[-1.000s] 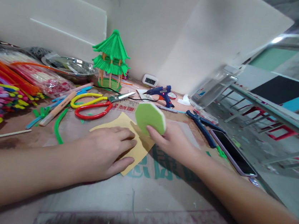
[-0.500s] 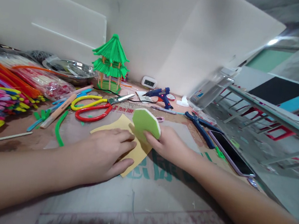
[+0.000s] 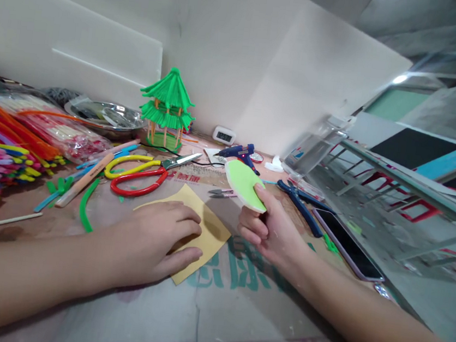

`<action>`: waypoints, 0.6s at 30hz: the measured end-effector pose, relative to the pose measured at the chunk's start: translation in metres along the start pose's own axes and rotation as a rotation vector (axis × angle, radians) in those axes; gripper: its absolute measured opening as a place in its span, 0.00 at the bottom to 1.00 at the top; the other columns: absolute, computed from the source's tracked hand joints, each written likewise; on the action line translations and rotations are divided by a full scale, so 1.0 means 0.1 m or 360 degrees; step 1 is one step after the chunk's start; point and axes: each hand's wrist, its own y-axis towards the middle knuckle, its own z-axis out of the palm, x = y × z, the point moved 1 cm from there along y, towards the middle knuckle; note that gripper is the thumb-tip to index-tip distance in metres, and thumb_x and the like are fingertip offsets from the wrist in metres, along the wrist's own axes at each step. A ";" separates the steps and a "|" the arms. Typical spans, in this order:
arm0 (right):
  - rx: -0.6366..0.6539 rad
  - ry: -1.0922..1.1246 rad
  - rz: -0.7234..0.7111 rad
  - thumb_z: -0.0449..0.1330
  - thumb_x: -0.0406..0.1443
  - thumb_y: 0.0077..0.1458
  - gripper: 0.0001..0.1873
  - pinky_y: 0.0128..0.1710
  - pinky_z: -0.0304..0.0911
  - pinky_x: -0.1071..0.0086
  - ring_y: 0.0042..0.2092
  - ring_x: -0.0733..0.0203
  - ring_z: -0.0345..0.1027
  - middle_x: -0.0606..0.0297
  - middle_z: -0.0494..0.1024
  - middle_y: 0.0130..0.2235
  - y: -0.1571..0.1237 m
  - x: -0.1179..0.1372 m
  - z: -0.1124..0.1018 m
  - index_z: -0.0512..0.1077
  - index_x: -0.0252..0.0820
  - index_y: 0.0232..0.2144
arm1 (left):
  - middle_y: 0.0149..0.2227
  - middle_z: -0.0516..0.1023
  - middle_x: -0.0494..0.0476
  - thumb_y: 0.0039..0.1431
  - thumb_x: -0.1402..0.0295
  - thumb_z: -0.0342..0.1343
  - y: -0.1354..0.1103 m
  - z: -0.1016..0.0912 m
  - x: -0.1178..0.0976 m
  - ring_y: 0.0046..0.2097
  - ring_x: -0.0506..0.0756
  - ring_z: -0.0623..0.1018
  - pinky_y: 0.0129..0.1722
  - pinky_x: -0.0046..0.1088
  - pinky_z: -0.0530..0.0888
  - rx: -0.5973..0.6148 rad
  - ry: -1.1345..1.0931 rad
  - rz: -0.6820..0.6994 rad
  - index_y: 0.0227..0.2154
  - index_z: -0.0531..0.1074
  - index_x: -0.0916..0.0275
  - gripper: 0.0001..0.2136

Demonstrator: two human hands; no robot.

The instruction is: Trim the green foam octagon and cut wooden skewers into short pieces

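Observation:
My left hand [image 3: 162, 237] lies palm down on a square of yellow paper [image 3: 207, 232], its fingers loosely spread and covering the paper's left part. In my right hand [image 3: 268, 228] is a flat, many-sided green piece with a white edge [image 3: 245, 183], pinched between thumb and curled fingers. It is raised and tilted above the table, just right of the paper. Behind it lie small thread snips [image 3: 221, 193], partly hidden. Scissors [image 3: 140, 177] with one yellow and one red handle rest beyond my left hand.
A green pagoda model [image 3: 168, 109] stands near the wall, with a blue glue gun [image 3: 236, 151] to its right. Pliers [image 3: 300, 206] and a phone [image 3: 347, 244] lie at right. Pipe cleaners [image 3: 2, 162] are heaped at left, near a metal bowl [image 3: 130, 122].
My right hand has moved right, away from the yellow paper, and turned the green piece so its face tilts upward. My left hand stays on the paper.

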 end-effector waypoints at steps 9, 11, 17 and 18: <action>0.0279 0.0128 0.0272 0.58 0.48 0.55 0.20 0.11 0.47 0.80 0.12 0.74 0.37 0.79 0.54 0.10 -0.08 -0.20 0.09 0.61 0.41 0.21 | 0.41 0.76 0.54 0.62 0.59 0.54 0.10 -0.09 0.10 0.45 0.54 0.73 0.46 0.31 0.68 -0.0433 -0.0436 -0.0083 0.37 0.73 0.61 0.11; 0.0320 0.0121 0.0287 0.58 0.48 0.56 0.19 0.11 0.48 0.80 0.12 0.74 0.37 0.80 0.55 0.10 -0.07 -0.23 0.08 0.63 0.41 0.23 | 0.41 0.76 0.53 0.61 0.60 0.56 0.09 -0.12 0.08 0.46 0.54 0.72 0.46 0.31 0.68 -0.0494 -0.0490 -0.0083 0.35 0.74 0.62 0.10; 0.0485 0.0004 0.0370 0.58 0.53 0.54 0.21 0.11 0.50 0.78 0.11 0.73 0.41 0.80 0.55 0.09 -0.07 -0.27 0.03 0.66 0.40 0.27 | 0.41 0.77 0.50 0.60 0.60 0.57 0.06 -0.17 0.00 0.46 0.53 0.74 0.47 0.29 0.68 -0.0581 -0.0748 -0.0086 0.36 0.76 0.58 0.08; 0.0500 -0.0010 0.0376 0.58 0.53 0.54 0.22 0.11 0.51 0.78 0.11 0.73 0.41 0.80 0.55 0.09 -0.08 -0.27 0.03 0.67 0.40 0.27 | 0.40 0.77 0.50 0.59 0.59 0.57 0.06 -0.17 -0.01 0.45 0.54 0.74 0.47 0.29 0.69 -0.0585 -0.0797 -0.0106 0.35 0.76 0.58 0.09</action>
